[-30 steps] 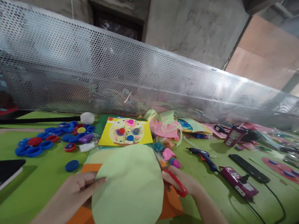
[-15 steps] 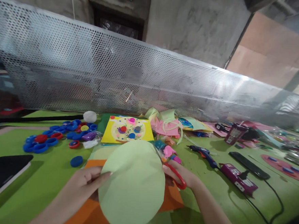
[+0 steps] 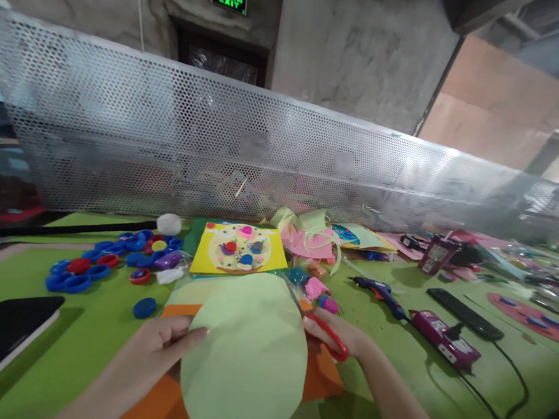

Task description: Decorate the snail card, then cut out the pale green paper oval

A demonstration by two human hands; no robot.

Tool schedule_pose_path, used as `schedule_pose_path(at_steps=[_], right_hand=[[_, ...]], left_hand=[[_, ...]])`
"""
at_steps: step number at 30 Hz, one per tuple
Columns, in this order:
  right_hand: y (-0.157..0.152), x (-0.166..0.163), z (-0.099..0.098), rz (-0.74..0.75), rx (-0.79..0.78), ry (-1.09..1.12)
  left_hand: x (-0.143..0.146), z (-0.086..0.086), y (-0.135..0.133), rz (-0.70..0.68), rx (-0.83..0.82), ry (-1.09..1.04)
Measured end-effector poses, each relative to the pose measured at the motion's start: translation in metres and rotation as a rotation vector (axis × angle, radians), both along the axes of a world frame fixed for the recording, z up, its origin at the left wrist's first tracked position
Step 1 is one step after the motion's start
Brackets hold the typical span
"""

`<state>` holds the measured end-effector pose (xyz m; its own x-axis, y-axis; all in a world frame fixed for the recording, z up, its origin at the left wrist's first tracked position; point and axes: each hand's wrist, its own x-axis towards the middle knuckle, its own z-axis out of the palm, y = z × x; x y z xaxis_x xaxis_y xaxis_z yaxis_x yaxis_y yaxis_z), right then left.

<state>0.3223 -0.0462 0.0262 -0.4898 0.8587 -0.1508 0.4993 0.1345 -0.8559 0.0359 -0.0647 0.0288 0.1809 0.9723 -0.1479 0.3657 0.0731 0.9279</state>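
A pale green paper oval (image 3: 247,357) is held up between my hands, its face toward me. My left hand (image 3: 167,348) pinches its left edge, thumb in front and fingers behind. At the right edge my right hand (image 3: 340,335) is closed around red-handled scissors (image 3: 331,334); their blades run up along the paper's right side. Whether that hand also grips the paper is hard to make out. Beneath lie orange sheets (image 3: 323,372) and paler green paper (image 3: 306,417). Just beyond stands a yellow picture card (image 3: 200,255) decorated with bottle caps.
Blue and red bottle caps (image 3: 78,283) and a black tablet-like device (image 3: 6,321) lie at left. On the right are a glue gun (image 3: 381,293), a purple power strip (image 3: 445,339) with cables, and a drink cup (image 3: 438,252). A perforated metal screen (image 3: 302,154) borders the back.
The view has tilted up slightly, so the scene sits a little lower. Both hands keep their hold on the paper oval and scissors, with hardly any shift.
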Motion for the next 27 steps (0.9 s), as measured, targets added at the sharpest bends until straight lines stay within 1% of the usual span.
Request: schedule_pose_path(at_steps=[5, 7, 12, 16, 19, 25, 27], right_hand=[[0.007, 0.003, -0.014, 0.021, -0.037, -0.003], [0.009, 0.004, -0.016, 0.034, -0.032, -0.017], [0.006, 0.004, -0.008, 0.050, 0.026, -0.056], [0.006, 0.005, -0.009, 0.060, -0.011, -0.051], [0.006, 0.008, -0.011, 0.078, -0.026, -0.056], [0.005, 0.006, -0.003, 0.088, 0.080, -0.128], [0.006, 0.007, -0.002, 0.094, 0.091, -0.153]], left_hand=[[-0.004, 0.001, 0.002, -0.022, -0.006, 0.043], [-0.004, 0.001, 0.001, -0.016, -0.022, 0.029], [0.000, 0.006, -0.002, -0.056, -0.059, -0.007], [-0.002, 0.007, -0.002, -0.066, -0.030, 0.037], [-0.003, 0.006, -0.001, -0.072, -0.042, 0.054], [-0.002, 0.007, 0.000, -0.103, -0.042, 0.057], [-0.003, 0.007, 0.000, -0.105, -0.042, 0.055]])
